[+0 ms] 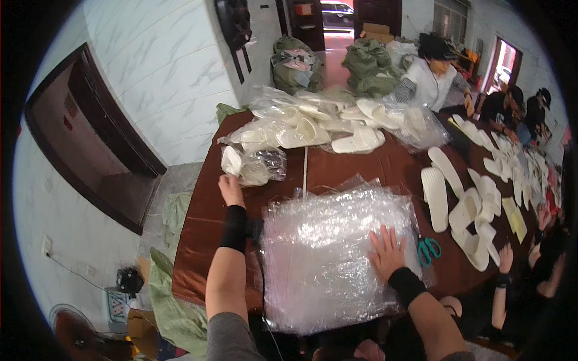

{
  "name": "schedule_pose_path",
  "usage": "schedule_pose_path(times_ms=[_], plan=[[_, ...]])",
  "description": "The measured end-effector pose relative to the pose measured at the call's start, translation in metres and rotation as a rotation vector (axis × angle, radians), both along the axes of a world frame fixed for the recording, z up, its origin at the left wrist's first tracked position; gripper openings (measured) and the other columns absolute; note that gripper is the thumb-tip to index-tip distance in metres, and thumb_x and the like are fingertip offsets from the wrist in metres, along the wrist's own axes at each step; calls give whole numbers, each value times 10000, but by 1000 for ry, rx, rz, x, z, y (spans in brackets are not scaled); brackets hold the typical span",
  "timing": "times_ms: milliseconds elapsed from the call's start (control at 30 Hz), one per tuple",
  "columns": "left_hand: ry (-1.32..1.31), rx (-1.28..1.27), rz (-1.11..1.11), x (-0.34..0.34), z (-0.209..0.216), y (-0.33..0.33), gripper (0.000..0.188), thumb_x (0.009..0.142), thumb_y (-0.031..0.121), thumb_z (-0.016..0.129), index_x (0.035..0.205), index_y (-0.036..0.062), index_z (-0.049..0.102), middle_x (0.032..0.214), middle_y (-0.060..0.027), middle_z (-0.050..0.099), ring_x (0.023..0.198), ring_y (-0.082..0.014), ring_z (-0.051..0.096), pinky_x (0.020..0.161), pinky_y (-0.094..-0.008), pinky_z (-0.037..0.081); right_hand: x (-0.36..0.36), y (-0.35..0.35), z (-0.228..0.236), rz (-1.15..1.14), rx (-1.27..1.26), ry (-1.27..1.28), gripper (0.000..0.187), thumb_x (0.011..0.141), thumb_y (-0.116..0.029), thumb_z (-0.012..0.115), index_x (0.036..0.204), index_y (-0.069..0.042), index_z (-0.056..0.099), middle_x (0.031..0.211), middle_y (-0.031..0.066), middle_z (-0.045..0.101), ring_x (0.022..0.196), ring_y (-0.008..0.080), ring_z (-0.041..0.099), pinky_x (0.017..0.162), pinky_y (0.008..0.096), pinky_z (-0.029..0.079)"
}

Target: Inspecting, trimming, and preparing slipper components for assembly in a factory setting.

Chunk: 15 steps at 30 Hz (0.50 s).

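Bulging green sacks (366, 58) near a doorway (336, 41), a car (337, 18) beyond

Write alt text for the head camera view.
The person's right hand lies spread on a stack of clear plastic bags; the left hand is at bagged white slippers on a brown-covered table. Loose white slippers and teal-handled scissors lie to the right.

Table (201, 240): brown cloth cover (238, 289), glossy;
Near edge: stack of clear plastic bags (328, 259), overhanging;
Far side: bagged white slippers (301, 133), heaped;
Right side: loose white slippers (435, 198); yellow sheet (514, 218) near them;
Beside stack: teal-handled scissors (425, 252)
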<state>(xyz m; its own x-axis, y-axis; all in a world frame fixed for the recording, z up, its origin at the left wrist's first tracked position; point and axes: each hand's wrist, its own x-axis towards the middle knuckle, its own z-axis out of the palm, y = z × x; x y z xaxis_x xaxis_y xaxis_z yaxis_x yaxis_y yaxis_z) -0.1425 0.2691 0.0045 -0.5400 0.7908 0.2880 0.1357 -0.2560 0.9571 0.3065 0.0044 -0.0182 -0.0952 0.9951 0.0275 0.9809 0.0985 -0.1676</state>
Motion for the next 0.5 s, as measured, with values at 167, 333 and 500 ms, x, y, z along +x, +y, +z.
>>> schedule_pose_path(times_ms=[167, 333, 500], plan=[[-454, 216, -404, 28, 118, -95, 148, 938, 248, 463, 959, 108, 505, 1136, -82, 576, 1023, -285, 581, 861, -495, 490, 5, -2, -11, 12, 80, 3, 635, 908, -456, 478, 1473, -267, 260, 1553, 128, 130, 1415, 392, 120, 1055, 684, 109], [-515, 244, -803, 94, 219, -168, 184, 941, 226, 433, 982, 97, 557, 1272, -142, 520, 1156, -370, 516, 947, -517, 457, 8, -2, -17, -17, 114, 13, 632, 902, -491, 469, 1467, -297, 261, 1557, 96, 130, 1426, 360, 102, 1067, 676, 102], [-751, 321, -1162, 156, 266, -217, 227, 923, 156, 424, 977, -11, 567, 1342, -231, 445, 1287, -455, 377, 1062, -566, 372, 8, -4, -8, -29, -4, 18, 619, 926, -500, 411, 1479, -289, 226, 1561, 92, 115, 1436, 343, 69, 1095, 648, 79]])
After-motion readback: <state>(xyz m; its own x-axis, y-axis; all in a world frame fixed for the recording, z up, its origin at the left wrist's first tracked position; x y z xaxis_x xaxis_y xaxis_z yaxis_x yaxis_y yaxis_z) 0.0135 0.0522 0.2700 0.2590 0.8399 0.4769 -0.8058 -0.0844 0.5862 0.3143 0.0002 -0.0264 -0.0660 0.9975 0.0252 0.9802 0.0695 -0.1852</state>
